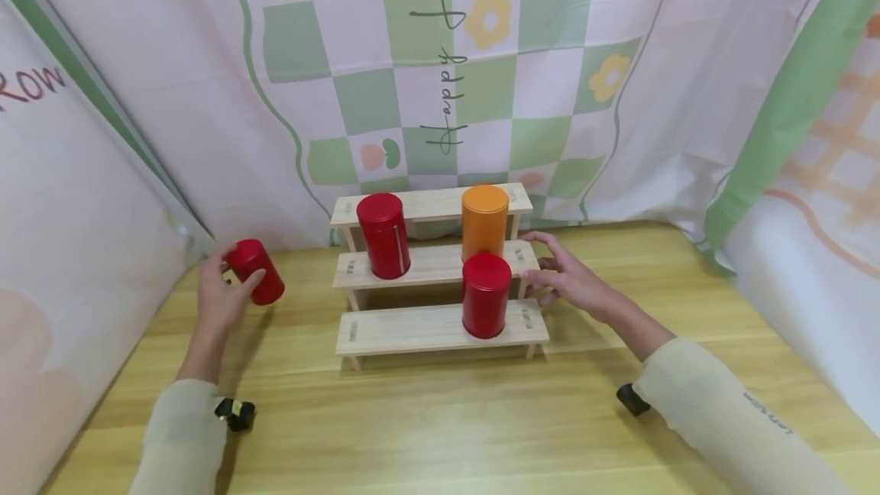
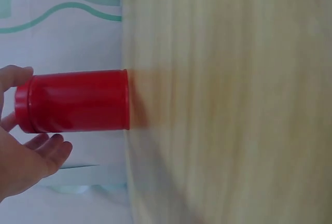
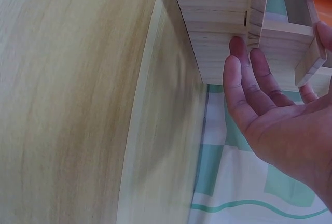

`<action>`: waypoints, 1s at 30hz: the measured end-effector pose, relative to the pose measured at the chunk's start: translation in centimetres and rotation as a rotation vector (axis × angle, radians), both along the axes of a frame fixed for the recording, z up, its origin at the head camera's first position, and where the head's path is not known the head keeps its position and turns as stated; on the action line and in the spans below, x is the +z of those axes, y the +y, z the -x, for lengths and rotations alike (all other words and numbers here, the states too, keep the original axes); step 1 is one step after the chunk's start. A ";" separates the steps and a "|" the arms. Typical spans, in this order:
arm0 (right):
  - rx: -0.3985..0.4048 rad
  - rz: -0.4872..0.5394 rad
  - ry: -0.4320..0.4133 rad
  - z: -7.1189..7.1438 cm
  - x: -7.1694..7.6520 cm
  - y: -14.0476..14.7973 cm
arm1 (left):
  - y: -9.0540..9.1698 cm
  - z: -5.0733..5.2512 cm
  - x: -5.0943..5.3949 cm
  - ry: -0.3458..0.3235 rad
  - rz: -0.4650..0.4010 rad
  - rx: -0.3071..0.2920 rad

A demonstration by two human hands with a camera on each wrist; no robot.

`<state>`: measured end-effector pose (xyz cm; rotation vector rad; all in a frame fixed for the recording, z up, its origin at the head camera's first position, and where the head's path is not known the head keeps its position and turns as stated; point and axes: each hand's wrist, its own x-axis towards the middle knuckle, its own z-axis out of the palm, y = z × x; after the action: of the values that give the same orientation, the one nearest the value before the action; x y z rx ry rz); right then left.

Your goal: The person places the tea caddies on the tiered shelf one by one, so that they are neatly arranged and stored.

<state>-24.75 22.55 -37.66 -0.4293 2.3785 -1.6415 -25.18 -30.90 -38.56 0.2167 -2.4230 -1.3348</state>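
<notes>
At the far left, my left hand (image 1: pixel 221 289) pinches a red canister (image 1: pixel 257 272) near its lid. In the left wrist view, thumb and fingers lie on either side of this red canister (image 2: pixel 78 102), whose base is at the tabletop; whether it touches cannot be told. My right hand (image 1: pixel 567 277) holds the right end of a three-step wooden stand (image 1: pixel 406 331) at its middle step. The right wrist view shows fingers (image 3: pixel 241 94) beside the step ends. A red canister (image 1: pixel 383 237) and an orange canister (image 1: pixel 485 224) stand on the middle step, another red canister (image 1: pixel 486 296) on the lowest.
The stand sits on a wood-grain table (image 1: pixel 412 426), close to a checked curtain (image 1: pixel 481 98) at the back. More printed cloth (image 1: pixel 69 197) hangs along the left side, and a green-edged curtain (image 1: pixel 777 121) along the right. Black straps show at both wrists.
</notes>
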 end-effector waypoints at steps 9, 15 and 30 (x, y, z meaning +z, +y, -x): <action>0.004 0.003 0.001 -0.1 0.3 0.2 | -0.2 0.5 -0.2 -0.017 -0.048 -0.008; 0.005 0.000 -0.001 -0.1 0.3 -0.1 | -0.3 0.4 -0.1 -0.005 -0.036 0.056; 0.005 0.000 -0.001 -0.1 0.2 -0.1 | 0.3 -0.5 0.6 0.047 -0.005 0.078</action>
<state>-24.66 22.47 -37.45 -0.4339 2.3751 -1.6388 -24.63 -30.65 -37.98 0.2748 -2.3486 -1.2973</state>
